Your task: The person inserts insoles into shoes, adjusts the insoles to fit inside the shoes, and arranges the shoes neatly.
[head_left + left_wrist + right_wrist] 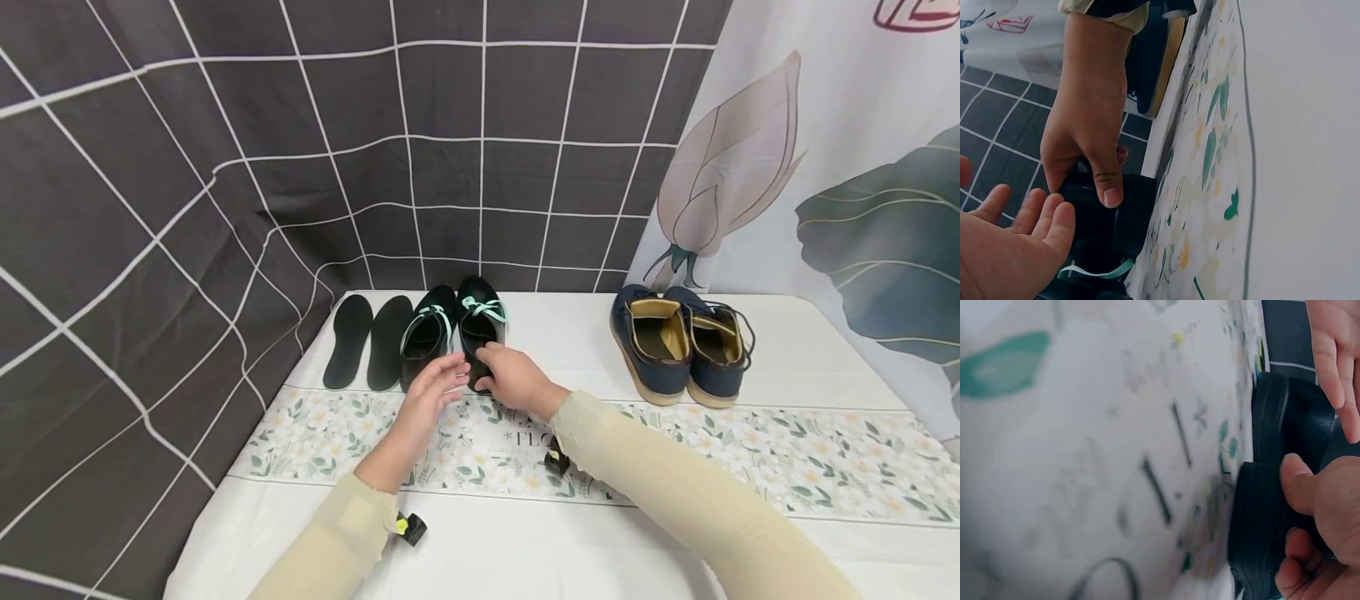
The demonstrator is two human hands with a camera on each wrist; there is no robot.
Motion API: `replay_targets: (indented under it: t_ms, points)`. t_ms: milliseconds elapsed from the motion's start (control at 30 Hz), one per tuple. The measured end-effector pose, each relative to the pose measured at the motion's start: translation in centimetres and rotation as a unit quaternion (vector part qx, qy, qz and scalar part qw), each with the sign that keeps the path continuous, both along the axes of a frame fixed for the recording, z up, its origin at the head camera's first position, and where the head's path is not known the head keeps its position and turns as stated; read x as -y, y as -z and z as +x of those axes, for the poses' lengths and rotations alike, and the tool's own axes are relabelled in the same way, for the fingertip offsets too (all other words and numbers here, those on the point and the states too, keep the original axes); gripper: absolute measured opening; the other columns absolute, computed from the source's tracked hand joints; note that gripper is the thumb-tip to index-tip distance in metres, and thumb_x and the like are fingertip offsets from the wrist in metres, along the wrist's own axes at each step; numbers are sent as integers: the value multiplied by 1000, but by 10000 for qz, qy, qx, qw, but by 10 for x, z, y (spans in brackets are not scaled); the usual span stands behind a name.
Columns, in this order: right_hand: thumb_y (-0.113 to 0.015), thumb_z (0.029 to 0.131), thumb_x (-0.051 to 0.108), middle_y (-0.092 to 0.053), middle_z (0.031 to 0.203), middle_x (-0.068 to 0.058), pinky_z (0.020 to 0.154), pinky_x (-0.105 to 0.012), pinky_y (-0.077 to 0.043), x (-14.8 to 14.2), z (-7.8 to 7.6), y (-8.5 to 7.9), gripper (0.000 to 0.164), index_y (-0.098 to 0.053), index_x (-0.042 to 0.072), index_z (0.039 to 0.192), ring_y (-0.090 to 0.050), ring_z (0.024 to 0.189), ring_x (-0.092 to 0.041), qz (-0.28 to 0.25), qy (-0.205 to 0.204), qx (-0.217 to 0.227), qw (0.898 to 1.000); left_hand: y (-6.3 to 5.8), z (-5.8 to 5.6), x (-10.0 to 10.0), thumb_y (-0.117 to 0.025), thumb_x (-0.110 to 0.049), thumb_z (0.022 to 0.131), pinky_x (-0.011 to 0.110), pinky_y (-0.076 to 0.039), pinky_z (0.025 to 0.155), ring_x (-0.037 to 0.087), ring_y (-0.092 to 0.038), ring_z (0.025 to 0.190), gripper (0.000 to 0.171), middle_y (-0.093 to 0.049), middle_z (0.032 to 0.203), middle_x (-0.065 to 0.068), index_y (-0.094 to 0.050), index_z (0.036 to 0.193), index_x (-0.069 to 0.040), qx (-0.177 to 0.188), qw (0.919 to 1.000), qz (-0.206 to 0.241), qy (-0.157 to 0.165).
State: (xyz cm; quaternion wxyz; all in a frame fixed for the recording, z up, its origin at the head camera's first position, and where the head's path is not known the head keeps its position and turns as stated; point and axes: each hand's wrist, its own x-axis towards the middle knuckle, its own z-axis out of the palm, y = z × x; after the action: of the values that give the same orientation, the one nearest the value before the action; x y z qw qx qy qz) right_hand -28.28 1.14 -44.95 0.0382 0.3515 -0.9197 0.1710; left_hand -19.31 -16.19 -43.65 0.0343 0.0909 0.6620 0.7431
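Note:
Two black shoes with mint-green laces stand side by side at the back of the table, toes toward the dark backdrop. My right hand [517,379] pinches the right black shoe [478,292] at its heel collar; in the right wrist view the thumb lies against that shoe's heel [1252,531]. My left hand [426,404] hovers just before the left black shoe [438,300], its fingers loosely extended and holding nothing. The left wrist view shows the left hand [1010,256] palm up, close to the right hand [1088,119].
Two black insoles [349,342] [389,343] lie flat to the left of the black shoes. A pair of navy shoes [663,379] with tan soles stands at the right. The white cloth [480,542] has a floral band; a dark grid-patterned curtain [525,175] hangs behind and at left.

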Motion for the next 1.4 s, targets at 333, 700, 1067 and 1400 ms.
replay_targets:
  t_ms: [333,700,1067,1400]
  points:
    - [-73,92,22,-56,93,-4,71,-36,-49,-2,5,6,19,-63,10,103,-54,75,-16,-264,-102,-151,9995,2,-7,4,-37,-20,108,55,-31,116,45,-36,139,48,-38,151,29,-34,151,2,355,9992,-171,-82]
    - [-75,91,23,-51,87,-1,67,-33,-46,-15,6,8,19,-62,11,99,-47,70,-14,-366,-353,-576,9970,4,-20,-1,-39,-38,107,54,-22,121,47,-34,143,62,-23,164,17,-21,160,-13,1137,9860,-1220,23]
    - [-75,91,23,-50,87,2,66,-31,-44,-27,27,-2,19,-64,13,103,-45,70,-12,-371,-460,-707,9957,13,-46,-14,-39,-34,108,49,-32,118,41,-38,142,64,-33,154,29,-16,158,-3,1359,9903,-190,-237]
    - [-75,90,22,-51,88,4,68,-31,-47,-39,46,-6,18,-64,16,102,-49,73,-10,-355,-580,-719,9951,11,-52,-27,-50,-32,105,45,-43,109,35,-54,128,71,-43,147,28,-16,158,-2,1332,9904,-43,-355]
